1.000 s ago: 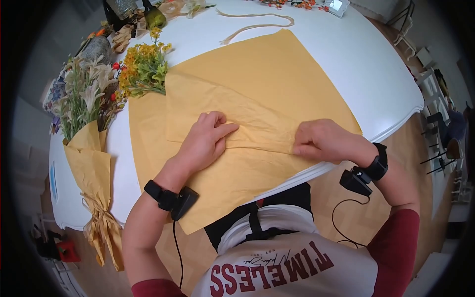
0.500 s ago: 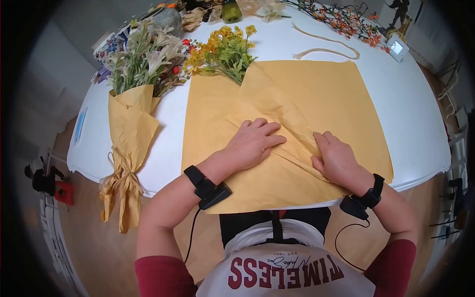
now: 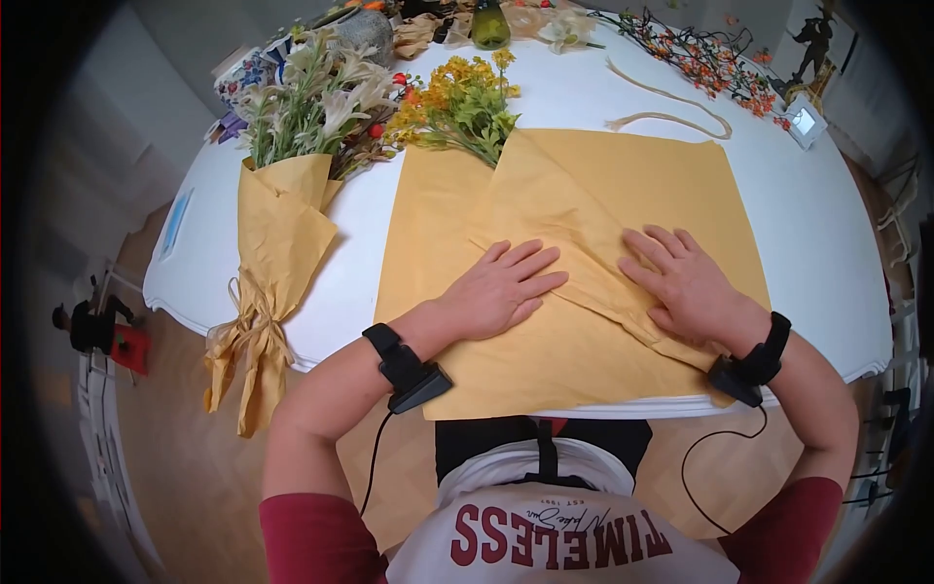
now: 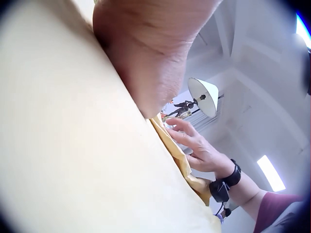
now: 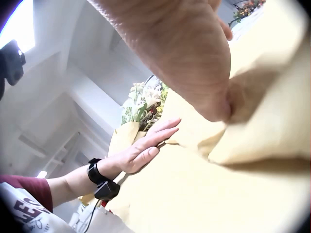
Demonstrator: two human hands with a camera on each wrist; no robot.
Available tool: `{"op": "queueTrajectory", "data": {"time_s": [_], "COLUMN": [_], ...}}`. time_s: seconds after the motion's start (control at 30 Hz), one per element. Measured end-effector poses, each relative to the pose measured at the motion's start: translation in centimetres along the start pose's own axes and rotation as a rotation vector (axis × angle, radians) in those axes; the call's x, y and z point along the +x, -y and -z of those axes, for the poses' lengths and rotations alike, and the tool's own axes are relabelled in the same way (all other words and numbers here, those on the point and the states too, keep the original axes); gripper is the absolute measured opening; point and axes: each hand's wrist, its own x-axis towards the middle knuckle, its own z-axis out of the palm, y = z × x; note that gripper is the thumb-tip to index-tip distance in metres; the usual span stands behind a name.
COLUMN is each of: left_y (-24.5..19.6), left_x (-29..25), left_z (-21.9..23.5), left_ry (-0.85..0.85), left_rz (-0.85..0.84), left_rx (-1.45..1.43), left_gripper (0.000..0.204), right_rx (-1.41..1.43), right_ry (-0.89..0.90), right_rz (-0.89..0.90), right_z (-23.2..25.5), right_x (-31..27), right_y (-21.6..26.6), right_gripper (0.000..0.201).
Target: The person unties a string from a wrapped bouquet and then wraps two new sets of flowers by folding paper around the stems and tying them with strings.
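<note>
A large sheet of yellow wrapping paper (image 3: 671, 185) covers the table in front of me, its left part folded over to the right in a creased flap. Out of the fold's upper end stick yellow flowers (image 3: 457, 102) with green leaves; their stems are hidden under the paper. My left hand (image 3: 503, 290) lies flat on the folded paper, fingers spread and pointing right. With fingers straight, my right hand (image 3: 686, 282) rests on the flap's right edge. In the right wrist view the left hand (image 5: 146, 148) is stretched out flat on the paper.
Left of the sheet lies a wrapped bouquet (image 3: 282, 224) of white flowers, tied with a bow. A cord (image 3: 681, 112) curves behind the paper. Orange-berried branches (image 3: 696, 63), a small framed screen (image 3: 805, 122) and a green glass vase (image 3: 489, 26) stand or lie farther back.
The flap has swung across to the right and flattened. My right hand has uncurled from the paper's edge and spread on it. The left hand has flattened too, and the head view has shifted.
</note>
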Motion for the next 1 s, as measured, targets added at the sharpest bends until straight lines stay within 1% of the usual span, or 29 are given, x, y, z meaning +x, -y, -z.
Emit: {"op": "queueTrajectory", "data": {"time_s": [0.03, 0.1, 0.17, 0.2, 0.23, 0.27, 0.33, 0.4, 0.43, 0.5, 0.53, 0.6, 0.63, 0.67, 0.73, 0.8, 0.83, 0.87, 0.93, 0.97, 1.0], "left_y": [0.2, 0.4, 0.4, 0.2, -0.1, -0.4, -1.1, -1.6, -1.7, -2.2, -2.6, -3.8, -4.1, -4.3, -4.6, -5.1, -6.3, -7.1, -5.1, -5.1, -5.5], "left_x": [-0.1, -0.4, -1.0, -1.6, -2.2, -3.2, -5.9, -8.7, -10.1, -12.2, -12.5, -12.5, -12.4, -12.5, -12.2, -11.0, -8.9, -7.3, -5.5, -2.8, 0.8], "left_z": [0.1, 0.1, 0.5, 0.9, 1.2, 1.4, 1.9, 2.7, 2.7, 2.6, 3.4, 5.7, 6.0, 5.9, 6.2, 8.1, 9.7, 10.4, 9.9, 10.1, 10.0], "left_ry": [0.02, 0.005, -0.006, -0.013, -0.022, -0.022, -0.302, -0.453, -0.44, -0.599, -0.602, -0.216, -0.136, -0.141, 0.021, 0.01, -0.219, -0.453, -0.334, -0.351, -0.365], "left_rz": [-0.008, -0.011, -0.008, 0.048, 0.109, 0.133, 0.386, 0.646, 0.659, 1.062, 1.067, 1.217, 1.265, 1.263, 1.11, 1.07, 0.981, 0.88, 0.612, 0.558, 0.499], "left_rx": [0.0, 0.013, 0.02, 0.033, 0.041, 0.029, 0.011, -0.044, -0.05, -0.748, -0.746, -1.189, -1.274, -1.269, -1.351, -1.389, -1.493, -1.591, -1.634, -1.696, -1.755], "left_gripper": [0.046, 0.047, 0.047, 0.049, 0.05, 0.05, 0.05, 0.046, 0.046, 0.04, 0.04, 0.032, 0.026, 0.026, 0.028, 0.027, 0.024, 0.022, 0.026, 0.028, 0.029], "right_rx": [-0.004, 0.07, 0.102, 0.14, 0.148, 0.158, 0.165, 0.224, 0.254, 0.272, 0.278, 0.271, 0.262, 0.259, 0.264, 0.272, 0.282, 0.276, 0.284, 0.273, 0.485], "right_ry": [-0.003, 0.074, 0.055, 0.04, 0.036, 0.048, 0.004, -0.002, -0.018, -0.024, -0.04, -0.046, -0.053, -0.059, -0.068, -0.085, -0.092, -0.093, -0.112, -0.115, -0.062], "right_rz": [0.007, 0.265, 0.265, 0.253, 0.222, 0.243, 0.15, 0.145, 0.126, 0.121, 0.112, 0.112, 0.104, 0.106, 0.105, 0.102, 0.102, 0.097, 0.114, 0.111, -0.014], "right_z": [0.0, -0.5, -3.2, -4.4, -4.5, -4.5, -4.9, -4.9, -5.0, -5.1, -5.1, -5.0, -5.0, -5.0, -5.2, -5.3, -5.3, -5.4, -5.5, -5.6, -5.8], "right_x": [0.4, 1.2, 1.0, 0.6, 0.5, 0.5, 0.3, 0.5, 0.6, 0.6, 0.8, 0.9, 1.0, 1.0, 0.9, 0.9, 0.8, 0.6, 0.7, 0.7, 0.8], "right_y": [-0.4, -1.1, -1.3, -1.2, -0.9, -0.8, 0.0, 0.4, 0.6, 0.9, 0.9, 1.2, 1.3, 1.3, 1.2, 1.2, 1.3, 1.3, 1.2, 1.2, 1.3], "right_gripper": [0.055, 0.055, 0.056, 0.057, 0.054, 0.054, 0.052, 0.051, 0.05, 0.051, 0.051, 0.051, 0.051, 0.051, 0.051, 0.051, 0.051, 0.051, 0.053, 0.053, 0.052]}}
